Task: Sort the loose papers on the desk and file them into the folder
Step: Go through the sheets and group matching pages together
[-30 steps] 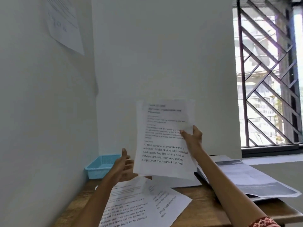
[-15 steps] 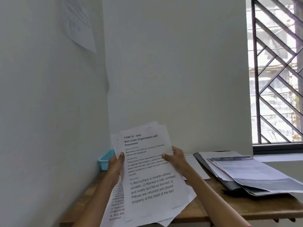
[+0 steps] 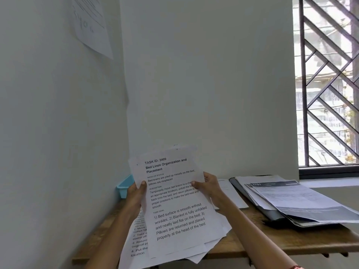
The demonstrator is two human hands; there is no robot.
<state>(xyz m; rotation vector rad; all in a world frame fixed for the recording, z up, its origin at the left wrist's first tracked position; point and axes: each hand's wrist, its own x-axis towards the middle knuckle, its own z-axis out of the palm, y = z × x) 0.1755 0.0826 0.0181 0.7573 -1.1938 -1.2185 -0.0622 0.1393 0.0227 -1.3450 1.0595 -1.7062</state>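
Note:
I hold a stack of printed white papers [image 3: 174, 206] upright over the wooden desk [image 3: 252, 243]. My left hand [image 3: 137, 195] grips the stack's left edge, thumb on the front sheet. My right hand [image 3: 208, 188] pinches the right edge. The front sheet is headed "Bed Linen Organization and Placement". Another printed sheet [image 3: 136, 241] lies on the desk beneath the stack. An open dark folder [image 3: 250, 197] lies at the right of the desk with several papers [image 3: 295, 202] piled on it.
A light blue plastic tray [image 3: 125, 186] sits in the back left corner against the wall. A white sheet [image 3: 231, 195] lies flat between my right hand and the folder. A paper [image 3: 91, 24] hangs on the left wall. A barred window [image 3: 328, 82] is at right.
One second ago only my right hand held a sheet high while my left was open. Both hands now hold a gathered stack lower, close to me. The view has shifted left.

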